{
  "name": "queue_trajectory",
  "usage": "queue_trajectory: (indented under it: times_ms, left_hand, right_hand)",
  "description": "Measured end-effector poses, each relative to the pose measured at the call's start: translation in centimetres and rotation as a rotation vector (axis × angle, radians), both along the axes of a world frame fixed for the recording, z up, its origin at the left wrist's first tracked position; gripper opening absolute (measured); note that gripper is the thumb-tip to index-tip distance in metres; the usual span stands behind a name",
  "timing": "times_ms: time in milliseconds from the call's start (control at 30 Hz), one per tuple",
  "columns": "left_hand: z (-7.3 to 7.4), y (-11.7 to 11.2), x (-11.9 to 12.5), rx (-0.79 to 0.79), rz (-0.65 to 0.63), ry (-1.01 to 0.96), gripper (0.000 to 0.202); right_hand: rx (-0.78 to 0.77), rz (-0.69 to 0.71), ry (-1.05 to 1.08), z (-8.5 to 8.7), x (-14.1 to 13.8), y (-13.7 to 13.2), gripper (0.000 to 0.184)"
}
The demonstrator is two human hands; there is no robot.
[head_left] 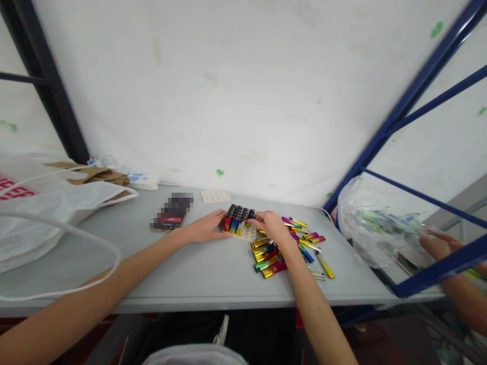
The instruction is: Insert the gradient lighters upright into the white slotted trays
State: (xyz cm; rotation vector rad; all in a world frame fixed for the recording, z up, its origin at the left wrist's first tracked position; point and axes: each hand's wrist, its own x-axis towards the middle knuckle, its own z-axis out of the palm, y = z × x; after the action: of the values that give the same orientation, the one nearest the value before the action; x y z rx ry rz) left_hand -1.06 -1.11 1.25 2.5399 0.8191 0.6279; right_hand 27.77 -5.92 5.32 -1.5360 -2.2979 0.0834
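A white tray with round holes [249,233] lies on the table, partly filled with upright shiny lighters [234,223] with black tops, in red, blue and yellow. Along the tray's left side my left hand [208,226] grips its edge, thumb in front and fingers behind. My right hand [268,223] is closed in a pinch at the tray's right side, over the last lighters in it; a lighter appears to be between the fingertips, mostly hidden. Beneath and beside the right wrist lies a loose pile of metallic lighters [268,256] in gold, green, magenta and blue.
Behind the tray lies a second white holed tray [215,196]. A phone [173,213] rests at left, near white plastic bags [68,213] and a white cable [114,258]. At right are a blue metal frame [380,137], a clear plastic bag [380,223] and another person's hand [437,246].
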Motion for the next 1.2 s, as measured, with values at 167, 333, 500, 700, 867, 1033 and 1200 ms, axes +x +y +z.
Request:
queue_trajectory:
  times_ms: [167, 333, 500, 700, 867, 1033, 1200]
  left_hand:
    - [0.2, -0.2, 0.0, -0.002, 0.007, 0.007, 0.063]
    - [0.2, -0.2, 0.0, 0.009, 0.005, 0.003, 0.063]
    - [0.1, -0.1, 0.0, 0.017, 0.008, -0.008, 0.063]
    - [0.4, -0.2, 0.1, 0.008, 0.004, -0.001, 0.060]
    - [0.5, -0.3, 0.1, -0.003, 0.005, 0.000, 0.059]
    - [0.7, -0.5, 0.1, 0.003, 0.016, 0.001, 0.057]
    - [0.8, -0.6, 0.1, 0.012, 0.011, -0.001, 0.058]
  right_hand:
    - [-0.014, 0.023, 0.084, 0.1, 1.0, 0.2, 0.048]
    - [0.078, -0.066, 0.287, 2.4, 4.0, -0.2, 0.043]
    - [-0.094, 0.079, 0.258, 3.8, 5.9, -2.9, 0.021]
    - [-0.036, 0.119, 0.155, 2.0, 8.0, -7.5, 0.027]
    - [-0.001, 0.115, 0.117, -0.5, 8.1, -8.1, 0.033]
    - [-0.053, 0.210, 0.120, -0.4, 7.1, -6.2, 0.022]
    - [-0.142, 0.281, 0.133, 0.4, 7.0, -4.9, 0.016]
